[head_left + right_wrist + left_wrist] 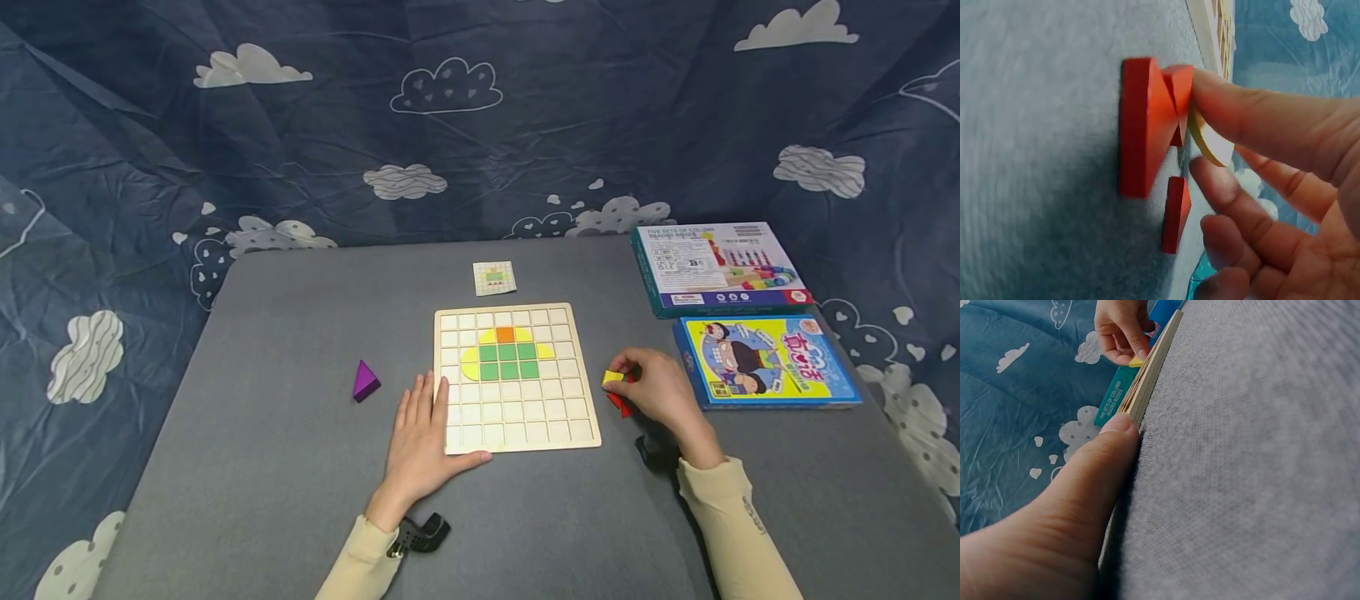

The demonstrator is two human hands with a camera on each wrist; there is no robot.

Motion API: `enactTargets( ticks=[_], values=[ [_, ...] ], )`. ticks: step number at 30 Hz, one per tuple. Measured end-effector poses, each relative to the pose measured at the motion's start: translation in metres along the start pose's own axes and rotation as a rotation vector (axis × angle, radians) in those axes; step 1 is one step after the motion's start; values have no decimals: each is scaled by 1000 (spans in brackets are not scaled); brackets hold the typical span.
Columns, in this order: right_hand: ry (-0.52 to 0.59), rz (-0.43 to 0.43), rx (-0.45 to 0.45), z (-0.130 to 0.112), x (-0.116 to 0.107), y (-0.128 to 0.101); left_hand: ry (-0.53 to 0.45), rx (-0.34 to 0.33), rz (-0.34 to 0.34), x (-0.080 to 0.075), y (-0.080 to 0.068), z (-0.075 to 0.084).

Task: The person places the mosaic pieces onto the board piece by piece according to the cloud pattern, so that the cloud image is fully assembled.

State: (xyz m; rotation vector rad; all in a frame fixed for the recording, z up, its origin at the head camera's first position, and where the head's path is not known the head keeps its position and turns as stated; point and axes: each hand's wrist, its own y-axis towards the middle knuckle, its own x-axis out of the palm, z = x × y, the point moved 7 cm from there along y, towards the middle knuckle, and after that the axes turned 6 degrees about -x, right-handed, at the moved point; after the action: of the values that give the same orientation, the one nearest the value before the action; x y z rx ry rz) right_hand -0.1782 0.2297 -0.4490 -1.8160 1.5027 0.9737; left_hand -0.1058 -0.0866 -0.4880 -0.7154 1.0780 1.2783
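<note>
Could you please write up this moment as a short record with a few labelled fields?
Surface: grey felt-covered table
Board: square wooden grid board with green, yellow and orange tiles in its upper middle
Left hand: left hand lies flat, fingers straight, on the board's left edge
Right hand: right hand pinches a yellow wooden piece over red wooden pieces lying right of the board
Loose piece: purple pyramid-shaped block, left of the board
Behind board: small pattern card
Far right: two printed boxes
</note>
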Motion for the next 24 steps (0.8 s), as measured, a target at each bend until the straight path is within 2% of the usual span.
enactTargets(
  ticks=[7,13,17,24],
  values=[
    [45,-24,4,-4,4,1,8,-9,-17,0,0,-1],
    [63,31,-11,-12,2,3,10,7,5,-2,0,0],
    [93,71,-29,-23,4,8,14,1,-6,-2,1,-1],
    [171,53,-55,-38,17,21,24,-4,-12,-1,1,-1]
  ],
)
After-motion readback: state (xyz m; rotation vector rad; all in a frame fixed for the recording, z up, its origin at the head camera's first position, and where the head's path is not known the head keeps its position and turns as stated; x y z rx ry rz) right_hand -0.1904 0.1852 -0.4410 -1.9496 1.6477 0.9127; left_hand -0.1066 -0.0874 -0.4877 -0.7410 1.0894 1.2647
